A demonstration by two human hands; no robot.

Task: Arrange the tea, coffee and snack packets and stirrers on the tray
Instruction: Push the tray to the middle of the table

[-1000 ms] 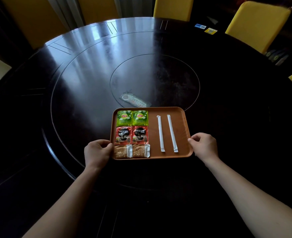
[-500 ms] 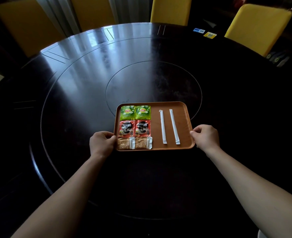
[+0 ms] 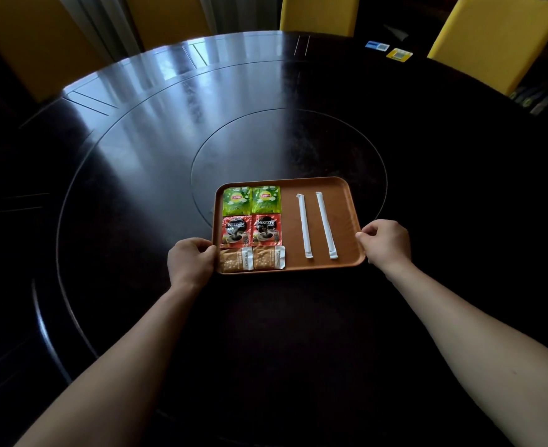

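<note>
- left hand (image 3: 191,260): fingers curled, closed around the left edge of the tray (image 3: 350,221) near its near-left corner; thumb lies on top of the rim, other fingers are hidden below.
- right hand (image 3: 385,242): fingers bent, pinching the right edge of the tray toward its near-right corner; fingertips touch the rim, knuckles turned outward.
- the tray is brown, rectangular with rounded corners, held between the two hands over a dark round table (image 3: 137,156); whether it rests on the surface or is lifted slightly, cannot tell.
- two green tea packets (image 3: 251,200) lie side by side in the far-left part of the tray, edges touching or nearly so.
- two red coffee packets (image 3: 251,230) lie side by side directly nearer than the tea, in the middle row.
- two tan snack packets (image 3: 252,259) lie side by side in the nearest row; the left one sits just beside the left hand's thumb.
- two white wrapped stirrers (image 3: 316,224) lie flat in the right half of the tray, roughly parallel, apart from each other, running far to near; the right one ends near the right hand without touching it.
- bare tray floor separates the packet grid from the stirrers.
- yellow chairs (image 3: 319,12) stand at the far side of the table.
- two small cards (image 3: 389,50), one blue and one yellow, lie on the far right of the table, well apart from the tray.
</note>
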